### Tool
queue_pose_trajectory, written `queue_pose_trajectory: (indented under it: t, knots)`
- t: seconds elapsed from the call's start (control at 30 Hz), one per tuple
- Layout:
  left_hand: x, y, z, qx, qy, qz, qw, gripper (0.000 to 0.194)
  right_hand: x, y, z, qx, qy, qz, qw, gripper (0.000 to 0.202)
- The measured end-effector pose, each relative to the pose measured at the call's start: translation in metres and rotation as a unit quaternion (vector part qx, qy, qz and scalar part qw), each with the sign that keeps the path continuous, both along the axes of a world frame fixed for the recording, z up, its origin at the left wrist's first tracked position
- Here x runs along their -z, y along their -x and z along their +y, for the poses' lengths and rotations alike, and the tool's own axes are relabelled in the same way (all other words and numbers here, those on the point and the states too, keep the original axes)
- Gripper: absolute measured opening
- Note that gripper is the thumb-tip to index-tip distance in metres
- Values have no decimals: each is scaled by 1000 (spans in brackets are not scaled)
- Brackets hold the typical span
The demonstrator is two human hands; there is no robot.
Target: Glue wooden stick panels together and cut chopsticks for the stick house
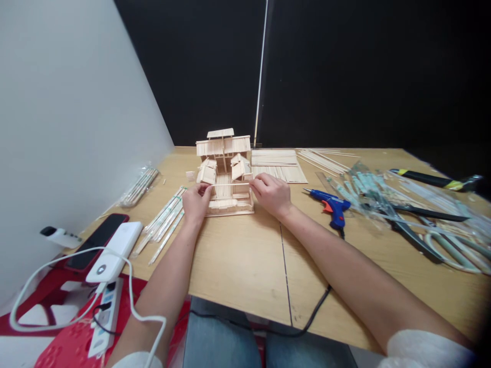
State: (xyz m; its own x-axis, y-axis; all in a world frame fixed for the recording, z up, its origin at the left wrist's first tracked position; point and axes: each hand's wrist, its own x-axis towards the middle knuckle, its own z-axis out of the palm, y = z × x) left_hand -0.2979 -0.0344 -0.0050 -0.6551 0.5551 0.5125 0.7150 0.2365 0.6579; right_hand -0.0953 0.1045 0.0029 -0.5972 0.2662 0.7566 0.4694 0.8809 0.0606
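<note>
Though apart, both hands (195, 204) (272, 194) on one stick (230, 185) (house (223, 147) beyond).

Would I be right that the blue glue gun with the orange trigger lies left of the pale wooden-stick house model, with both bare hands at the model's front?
Not quite: the head view shows the glue gun right of the house model. The left hand and right hand are indeed at its front.

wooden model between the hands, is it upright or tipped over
Upright: the wooden model stands base-down on the table, roofs uppermost, with the left hand and right hand at its front.
</note>
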Motion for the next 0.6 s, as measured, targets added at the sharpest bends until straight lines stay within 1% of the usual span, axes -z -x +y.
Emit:
queue_pose_trajectory:
  t: [0.23,0.6]
  knots:
    - [3,2,1,-2,0,3,1000,26,1,0,0,3,-14,1,1000,24]
    - [4,3,1,2,-4,2,1000,25,-1,0,-1,3,-8,3,1000,24]
